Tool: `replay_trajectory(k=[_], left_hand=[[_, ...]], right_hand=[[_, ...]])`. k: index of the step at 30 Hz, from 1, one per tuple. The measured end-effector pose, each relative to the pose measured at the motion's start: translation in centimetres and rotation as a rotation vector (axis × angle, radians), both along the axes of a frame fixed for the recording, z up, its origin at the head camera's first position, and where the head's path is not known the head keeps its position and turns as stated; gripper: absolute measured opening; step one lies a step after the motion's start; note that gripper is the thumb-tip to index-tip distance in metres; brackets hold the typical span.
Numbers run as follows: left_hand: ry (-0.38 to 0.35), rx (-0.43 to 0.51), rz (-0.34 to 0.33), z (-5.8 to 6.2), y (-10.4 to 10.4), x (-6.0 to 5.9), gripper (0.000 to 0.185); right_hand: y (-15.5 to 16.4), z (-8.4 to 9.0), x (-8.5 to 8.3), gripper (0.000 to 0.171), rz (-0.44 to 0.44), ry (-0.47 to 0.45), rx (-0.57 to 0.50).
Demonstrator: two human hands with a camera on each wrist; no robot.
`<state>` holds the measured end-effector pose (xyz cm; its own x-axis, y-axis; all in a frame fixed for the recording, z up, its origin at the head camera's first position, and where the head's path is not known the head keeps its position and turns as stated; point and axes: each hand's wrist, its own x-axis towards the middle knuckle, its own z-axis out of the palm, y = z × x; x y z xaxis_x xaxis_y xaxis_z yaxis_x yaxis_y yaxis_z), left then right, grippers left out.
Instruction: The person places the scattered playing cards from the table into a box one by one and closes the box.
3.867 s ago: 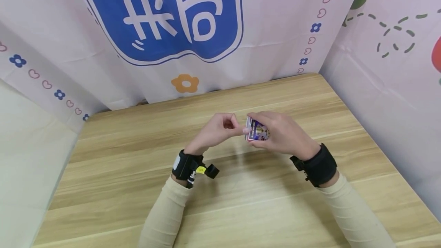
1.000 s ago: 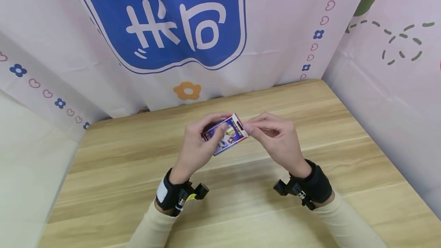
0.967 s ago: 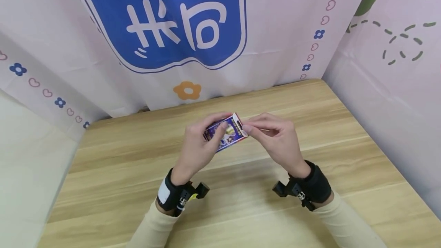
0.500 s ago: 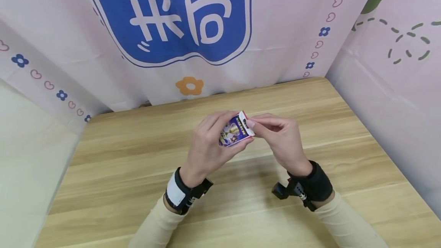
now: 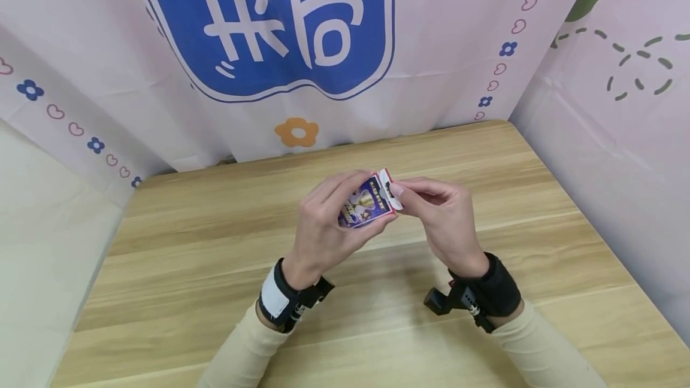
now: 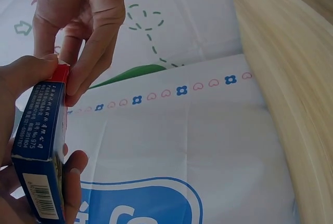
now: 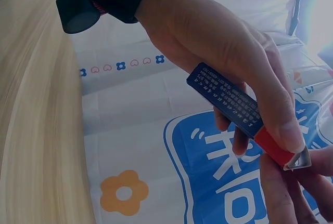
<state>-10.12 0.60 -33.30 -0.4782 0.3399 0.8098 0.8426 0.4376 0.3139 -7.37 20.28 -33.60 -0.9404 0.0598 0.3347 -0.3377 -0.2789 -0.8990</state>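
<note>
A small purple-and-blue playing-card box (image 5: pixel 362 205) is held tilted above the wooden table in the head view. My left hand (image 5: pixel 320 220) grips it by its long sides, thumb along the near edge. At the box's right end a white flap (image 5: pixel 398 203) stands out, and the thumb and fingers of my right hand (image 5: pixel 450 220) pinch there. Seen from the left wrist, the blue narrow side of the card box (image 6: pixel 39 125) shows print and a barcode, with a red band near the flap end. The inside of the box is hidden.
The wooden table (image 5: pixel 215 256) lies beneath both hands. Behind it hangs a white cloth (image 5: pixel 431 76) with a blue sign and flower prints. More printed cloth (image 5: pixel 609 154) covers the right side. Black wrist straps with small cameras sit on both wrists.
The card box has passed from the right hand to the left and turned. In the last second, the left thumb shifted from its face to its edge, and the flap at the end swung further out.
</note>
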Motion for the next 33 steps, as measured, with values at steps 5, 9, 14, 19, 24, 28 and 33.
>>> replay_trajectory(k=[5, 9, 14, 19, 24, 28, 33], left_hand=[[0.006, 0.001, -0.003, 0.01, 0.03, -0.08, 0.065], [0.016, 0.003, -0.010, 0.02, 0.06, -0.06, 0.065], [0.027, 0.004, -0.015, -0.07, 0.09, -0.05, 0.066], [0.047, 0.004, -0.029, -0.18, 0.05, -0.13, 0.064], [0.130, -0.011, -0.056, -0.20, 0.04, -0.36, 0.048], [0.184, -0.042, -0.059, -0.10, 0.01, -0.38, 0.040], [0.200, -0.059, -0.063, -0.07, -0.07, -0.31, 0.040]], right_hand=[[-0.07, 0.10, 0.08, 0.023, -0.012, 0.002, -0.007], [-0.04, 0.13, 0.16, 0.019, -0.024, 0.004, 0.001], [0.12, 0.20, 0.31, 0.011, -0.043, 0.006, 0.061], [0.20, 0.32, 0.38, 0.010, -0.064, 0.008, 0.121], [0.21, 0.41, 0.34, 0.015, -0.072, 0.010, 0.138], [0.34, 0.55, 0.32, 0.016, -0.091, 0.012, 0.162], [0.55, 0.77, 0.43, 0.015, -0.095, 0.012, 0.192]])
